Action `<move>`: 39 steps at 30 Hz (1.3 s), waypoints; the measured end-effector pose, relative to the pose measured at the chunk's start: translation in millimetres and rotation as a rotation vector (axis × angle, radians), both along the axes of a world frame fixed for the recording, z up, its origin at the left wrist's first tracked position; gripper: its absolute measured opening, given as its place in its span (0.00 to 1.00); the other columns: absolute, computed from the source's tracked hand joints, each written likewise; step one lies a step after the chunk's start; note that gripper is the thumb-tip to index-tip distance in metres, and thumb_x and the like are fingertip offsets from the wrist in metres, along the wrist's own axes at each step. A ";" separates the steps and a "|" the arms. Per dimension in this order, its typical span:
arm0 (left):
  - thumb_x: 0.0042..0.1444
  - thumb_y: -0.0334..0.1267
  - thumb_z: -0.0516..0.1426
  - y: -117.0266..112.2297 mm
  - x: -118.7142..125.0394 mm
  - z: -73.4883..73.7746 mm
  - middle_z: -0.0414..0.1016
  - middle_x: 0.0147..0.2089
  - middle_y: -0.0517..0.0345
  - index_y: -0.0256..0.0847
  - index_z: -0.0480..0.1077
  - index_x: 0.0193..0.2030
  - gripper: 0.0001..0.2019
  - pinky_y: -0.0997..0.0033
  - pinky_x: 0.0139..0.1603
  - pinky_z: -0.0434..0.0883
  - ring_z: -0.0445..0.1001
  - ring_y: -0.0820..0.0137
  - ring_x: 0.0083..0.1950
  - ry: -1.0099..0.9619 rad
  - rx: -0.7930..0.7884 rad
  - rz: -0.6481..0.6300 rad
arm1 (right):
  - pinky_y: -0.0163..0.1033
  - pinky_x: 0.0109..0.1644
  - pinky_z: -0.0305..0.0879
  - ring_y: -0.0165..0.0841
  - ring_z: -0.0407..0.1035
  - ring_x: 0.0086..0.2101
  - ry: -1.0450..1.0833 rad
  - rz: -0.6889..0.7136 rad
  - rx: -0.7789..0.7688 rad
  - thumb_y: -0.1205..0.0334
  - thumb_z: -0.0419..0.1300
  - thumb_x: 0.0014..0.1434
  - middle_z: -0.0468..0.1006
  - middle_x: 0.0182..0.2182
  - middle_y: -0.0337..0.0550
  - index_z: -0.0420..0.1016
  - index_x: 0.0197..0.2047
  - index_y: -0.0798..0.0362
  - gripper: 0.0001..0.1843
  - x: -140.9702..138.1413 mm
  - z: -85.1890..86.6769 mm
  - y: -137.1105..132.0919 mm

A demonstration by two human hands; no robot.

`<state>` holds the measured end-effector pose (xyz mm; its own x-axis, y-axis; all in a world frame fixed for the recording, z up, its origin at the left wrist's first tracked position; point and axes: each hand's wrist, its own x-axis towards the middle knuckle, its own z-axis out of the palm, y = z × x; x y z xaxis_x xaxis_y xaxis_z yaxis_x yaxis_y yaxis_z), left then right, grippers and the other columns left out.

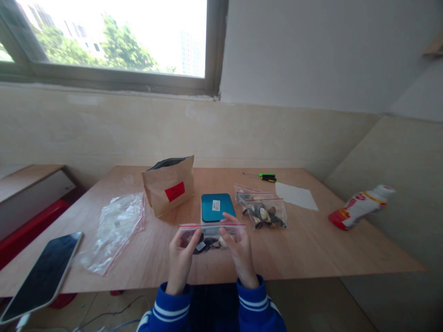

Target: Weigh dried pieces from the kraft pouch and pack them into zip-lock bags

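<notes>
Between my hands is a clear zip bag (212, 243) with a red strip along its top and dark and pale pieces inside, with a small white label. My left hand (182, 253) pinches its left side, thumb on the front. On the right side my right hand (238, 249) grips it with the thumb in front, one finger raised above the top edge. Just behind the bag lies a flat blue device (218, 207) with a white label. To its right are filled zip bags (265, 214) holding similar dark and pale pieces, overlapping one another.
A brown paper pouch (169, 186) with a red label stands open at the back left. Flat clear bags (117, 226) lie left, beside a phone (44, 272) at the edge. Screwdrivers (266, 177), white paper (296, 196) and a red-and-white bottle (360, 207) are right.
</notes>
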<state>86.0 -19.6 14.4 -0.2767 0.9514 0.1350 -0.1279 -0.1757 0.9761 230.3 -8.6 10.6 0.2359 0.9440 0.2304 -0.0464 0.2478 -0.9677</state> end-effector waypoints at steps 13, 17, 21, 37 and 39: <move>0.52 0.40 0.63 -5.8 6.0 11.5 0.76 0.33 0.58 0.40 0.73 0.34 0.07 0.74 0.38 0.73 0.75 0.70 0.36 0.108 0.144 -0.139 | 0.44 0.51 0.54 0.36 0.71 0.40 -0.823 -0.205 0.444 0.65 0.63 0.59 0.79 0.30 0.36 0.75 0.32 0.47 0.04 7.1 29.4 -14.7; 0.53 0.40 0.62 -9.8 1.3 17.4 0.76 0.35 0.58 0.40 0.72 0.38 0.08 0.75 0.38 0.73 0.76 0.70 0.38 0.135 0.139 -0.201 | 0.43 0.48 0.54 0.34 0.69 0.34 -0.796 -0.276 0.444 0.70 0.59 0.60 0.77 0.28 0.35 0.74 0.30 0.49 0.09 7.2 26.3 -14.8; 0.56 0.41 0.60 -12.1 0.4 16.0 0.76 0.33 0.59 0.40 0.72 0.36 0.07 0.76 0.35 0.73 0.76 0.71 0.35 0.082 0.152 -0.166 | 0.42 0.45 0.54 0.34 0.67 0.32 -0.778 -0.297 0.418 0.72 0.58 0.60 0.76 0.26 0.36 0.72 0.28 0.50 0.10 7.4 23.5 -15.1; 0.57 0.37 0.60 -11.1 0.4 9.0 0.77 0.34 0.58 0.40 0.74 0.36 0.04 0.73 0.37 0.75 0.77 0.71 0.37 0.098 0.228 -0.152 | 0.48 0.58 0.48 0.40 0.66 0.51 -0.839 -0.119 0.441 0.63 0.62 0.59 0.78 0.43 0.40 0.74 0.43 0.46 0.08 1.9 36.0 -20.7; 0.58 0.36 0.59 -11.9 1.5 7.6 0.77 0.34 0.59 0.40 0.74 0.36 0.03 0.74 0.37 0.75 0.76 0.71 0.37 0.107 0.235 -0.162 | 0.46 0.54 0.51 0.37 0.69 0.45 -0.791 -0.087 0.449 0.65 0.62 0.60 0.79 0.37 0.37 0.74 0.39 0.47 0.04 -1.6 35.9 -21.5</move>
<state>87.5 -31.5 22.0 -0.0964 0.9214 0.3765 -0.0709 -0.3837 0.9207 228.7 -30.0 46.5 -0.0809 0.7131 0.6964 0.6258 0.5802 -0.5214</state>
